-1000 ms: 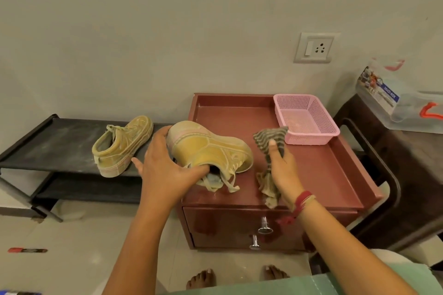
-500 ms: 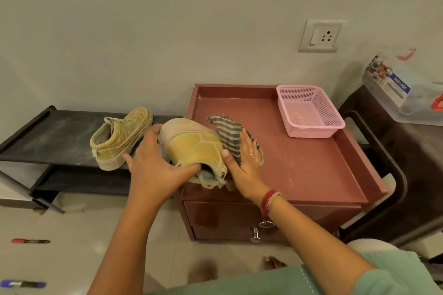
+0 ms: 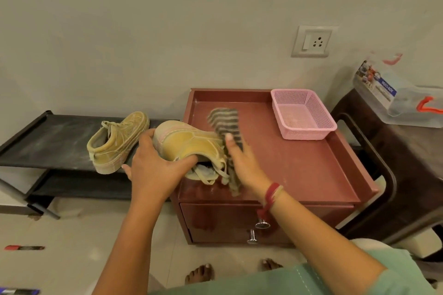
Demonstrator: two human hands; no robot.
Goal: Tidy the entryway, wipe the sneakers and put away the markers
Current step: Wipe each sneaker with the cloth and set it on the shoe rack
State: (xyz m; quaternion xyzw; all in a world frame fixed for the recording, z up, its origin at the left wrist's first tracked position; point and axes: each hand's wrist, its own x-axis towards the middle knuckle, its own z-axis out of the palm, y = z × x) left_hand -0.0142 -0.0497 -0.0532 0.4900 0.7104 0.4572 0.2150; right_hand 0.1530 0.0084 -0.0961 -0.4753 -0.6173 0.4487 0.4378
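Gripping a dusty mustard-yellow canvas sneaker [image 3: 189, 143] at its heel, the left hand [image 3: 153, 167] curls its thumb into the shoe's opening while the other fingers wrap behind the heel. The shoe is tilted over the front left corner of a maroon wooden cabinet [image 3: 299, 170] with a raised-rim top, and its loose laces trail onto the surface. The right hand [image 3: 242, 165] presses a grey-and-cream striped cloth [image 3: 224, 123] against the toe end of that sneaker. Its fingers look straight and close together on the fabric, though they are blurred. One end of the cloth sticks up past the fingertips and the other hangs below the palm. The matching second sneaker [image 3: 117, 141] stands upright on a low black shoe rack [image 3: 48, 136] just left of the cabinet. A pink perforated plastic basket [image 3: 328, 124] sits at the cabinet's back right corner, showing only its mesh floor. A clear plastic storage box [image 3: 407, 103] rests on a dark table at the right; I cannot tell what it contains. A red marker [image 3: 24, 247] and a blue marker [image 3: 19, 292] lie on the tiled floor at the far left.
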